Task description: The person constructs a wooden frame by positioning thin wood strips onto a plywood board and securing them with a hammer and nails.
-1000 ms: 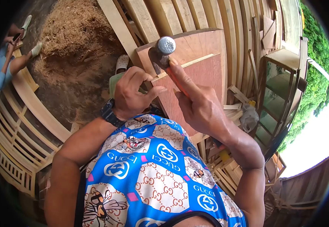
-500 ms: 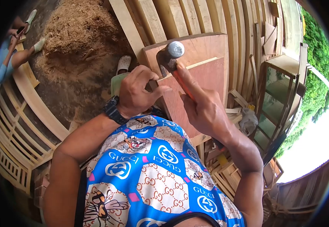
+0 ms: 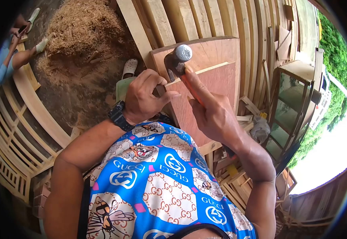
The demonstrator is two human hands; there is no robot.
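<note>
At the near edge of the plywood panel [image 3: 217, 85], my left hand [image 3: 143, 97] is curled with its fingertips pinched together right beside the hammer [image 3: 177, 59]; whatever they pinch is too small for me to make out, though it may well be a nail. My right hand [image 3: 213, 115] has a closed grip around the hammer's orange handle, index finger laid straight along it toward the steel head, which sits just above the panel's edge and very near my left fingers.

That closeness is my first worry: if the head comes down slightly off, it lands on my left thumb or fingertips rather than on what they steady. With my index finger stretched out instead of wrapped, I judge my hold on the handle less firm, so the head could twist or glance sideways on contact. A glancing blow could also bend whatever I am pinching, or flick it loose toward my face.

The reddish panel rests on a larger board [image 3: 209, 47] over wooden slats [image 3: 181, 16], and I cannot tell whether it is fixed; a strike near its edge might make it shift or bounce. Another person [image 3: 6, 59] sits well apart by the sawdust pile [image 3: 85, 32], out of reach of my swing.
</note>
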